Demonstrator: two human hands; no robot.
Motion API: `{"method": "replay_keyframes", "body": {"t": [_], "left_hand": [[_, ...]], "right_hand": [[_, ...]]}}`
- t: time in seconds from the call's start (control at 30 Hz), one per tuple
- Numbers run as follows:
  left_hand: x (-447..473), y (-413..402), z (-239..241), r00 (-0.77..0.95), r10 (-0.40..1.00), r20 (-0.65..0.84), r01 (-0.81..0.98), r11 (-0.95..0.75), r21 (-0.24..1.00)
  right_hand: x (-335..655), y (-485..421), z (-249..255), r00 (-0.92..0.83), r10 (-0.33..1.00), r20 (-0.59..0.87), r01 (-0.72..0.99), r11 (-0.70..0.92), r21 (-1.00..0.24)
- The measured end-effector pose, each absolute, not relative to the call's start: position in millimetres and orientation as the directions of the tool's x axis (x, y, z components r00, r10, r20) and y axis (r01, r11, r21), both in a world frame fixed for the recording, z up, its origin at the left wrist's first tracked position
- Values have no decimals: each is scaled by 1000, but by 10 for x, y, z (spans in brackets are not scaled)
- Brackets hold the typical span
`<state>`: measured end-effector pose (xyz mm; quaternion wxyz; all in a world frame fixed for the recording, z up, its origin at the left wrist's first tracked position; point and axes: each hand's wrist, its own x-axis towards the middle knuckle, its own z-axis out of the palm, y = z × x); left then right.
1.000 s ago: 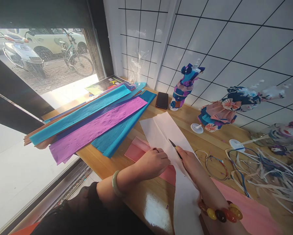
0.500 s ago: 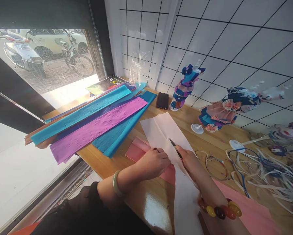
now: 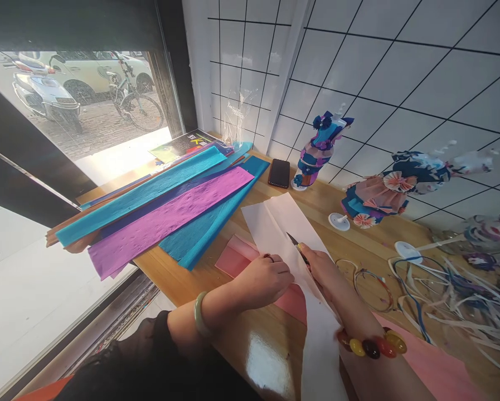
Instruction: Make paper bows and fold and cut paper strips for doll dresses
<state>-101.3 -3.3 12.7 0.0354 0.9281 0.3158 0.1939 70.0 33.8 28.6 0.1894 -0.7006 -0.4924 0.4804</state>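
Observation:
A long pale sheet of white paper (image 3: 289, 209) runs from the middle of the table down to the lower edge of the view. My right hand (image 3: 320, 270) is closed around a pair of scissors (image 3: 294, 241), whose dark blades lie over the sheet and point to the upper left. My left hand (image 3: 270, 283) is closed in a pinch at the left edge of the white paper, its fingertips partly hidden. Under that hand and the sheet lies a folded piece of pink paper (image 3: 236, 253).
Strips of purple (image 3: 170, 220) and blue paper (image 3: 141, 197) lie stacked at left. A phone (image 3: 279, 173) rests near the wall beside a small dressed mannequin (image 3: 315, 147). A second mannequin (image 3: 379, 192), tangled ribbons (image 3: 454, 301) and pink sheet (image 3: 433, 356) are at right.
The scissors and my right hand have shifted slightly up and left over the paper. The white paper's lower part has moved a little to the right. My left hand keeps its pinch.

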Motion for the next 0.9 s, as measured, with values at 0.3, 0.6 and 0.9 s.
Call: {"method": "replay_keyframes", "body": {"t": [0.3,0.6,0.9], "left_hand": [[-1014,-27,145,729,593,342,568,-803,180],[-1012,-29,130,734,589,339,568,-805,169],[-1021,-29,164,738,589,328,566,-806,175]], "right_hand": [[679,367,301,66,868,-492,516,-452,-728],[682,381,275,82,883,-463,540,-430,-724],[661,393,277,33,857,-514,450,-472,-758]]}}
